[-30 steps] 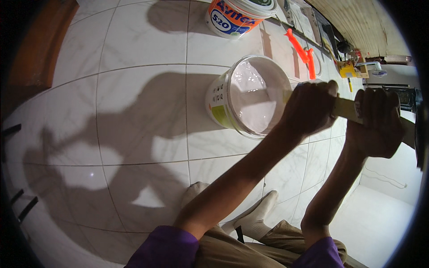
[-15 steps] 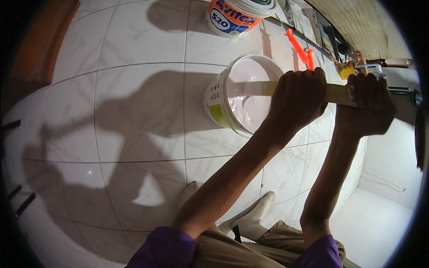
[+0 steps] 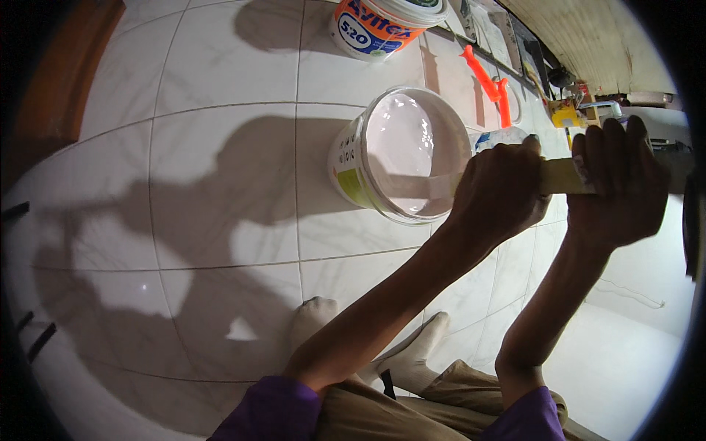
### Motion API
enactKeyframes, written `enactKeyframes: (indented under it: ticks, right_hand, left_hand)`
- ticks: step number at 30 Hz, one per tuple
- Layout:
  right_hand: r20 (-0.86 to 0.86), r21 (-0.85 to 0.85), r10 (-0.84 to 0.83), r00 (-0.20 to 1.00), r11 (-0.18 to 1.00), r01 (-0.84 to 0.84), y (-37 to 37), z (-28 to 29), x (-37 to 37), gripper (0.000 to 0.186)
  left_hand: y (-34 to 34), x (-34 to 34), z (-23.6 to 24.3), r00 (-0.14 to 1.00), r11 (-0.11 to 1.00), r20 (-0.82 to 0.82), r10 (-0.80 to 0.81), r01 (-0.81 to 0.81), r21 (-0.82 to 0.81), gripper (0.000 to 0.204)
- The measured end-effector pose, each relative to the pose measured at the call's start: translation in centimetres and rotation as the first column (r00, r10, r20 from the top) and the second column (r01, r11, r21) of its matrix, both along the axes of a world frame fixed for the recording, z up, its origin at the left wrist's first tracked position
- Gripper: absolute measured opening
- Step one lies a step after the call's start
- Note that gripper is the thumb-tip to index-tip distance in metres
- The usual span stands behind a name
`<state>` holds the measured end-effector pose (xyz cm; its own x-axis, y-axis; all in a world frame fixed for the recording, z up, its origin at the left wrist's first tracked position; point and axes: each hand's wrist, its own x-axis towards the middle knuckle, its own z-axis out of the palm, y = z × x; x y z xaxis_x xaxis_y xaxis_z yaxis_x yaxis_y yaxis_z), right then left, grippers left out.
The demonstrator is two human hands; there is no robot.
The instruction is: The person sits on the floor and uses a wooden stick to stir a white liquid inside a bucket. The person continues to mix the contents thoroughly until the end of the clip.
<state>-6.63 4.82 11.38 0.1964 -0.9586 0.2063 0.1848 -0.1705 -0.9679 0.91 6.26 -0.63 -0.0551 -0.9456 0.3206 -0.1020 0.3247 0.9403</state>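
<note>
Both your hands grip the flat wooden stick [image 3: 562, 176]: left hand [image 3: 500, 192] nearer the open paint bucket [image 3: 401, 154], right hand [image 3: 614, 184] behind it. Compared with a second ago, the stick's end now dips into the pale paint, so stirring looks under way.

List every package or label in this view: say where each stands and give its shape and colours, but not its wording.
Open paint tub: floor centre, round, pale paint inside, white and yellow-green label on its side.
Closed tub: top edge, round, orange wall, blue and white label, white lid.
</note>
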Motion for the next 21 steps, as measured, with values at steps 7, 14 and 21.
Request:
enactKeyframes:
  ticks: [7, 14, 21]
  right_hand:
    - [0.123, -0.080, -0.125, 0.985, 0.987, 0.136, -2.9, -1.7, 1.9, 0.029]
    - [0.091, -0.216, -0.009, 0.996, 0.976, 0.029, -2.6, -2.6, -1.2, 0.027]
    - [0.022, -0.035, 0.131, 0.991, 0.991, -0.131, -0.3, 0.0, -0.3, 0.025]
  left_hand:
    - [-2.1, 2.5, -0.5, 0.935, 0.957, 0.213, 0.284, -0.264, -0.119, 0.021]
    - [-4.4, 0.1, -1.9, 0.981, 0.950, 0.018, 0.196, -0.185, -0.250, 0.023]
    - [-0.4, 0.0, -0.5, 0.997, 0.999, -0.074, -0.018, 0.016, -0.032, 0.020]
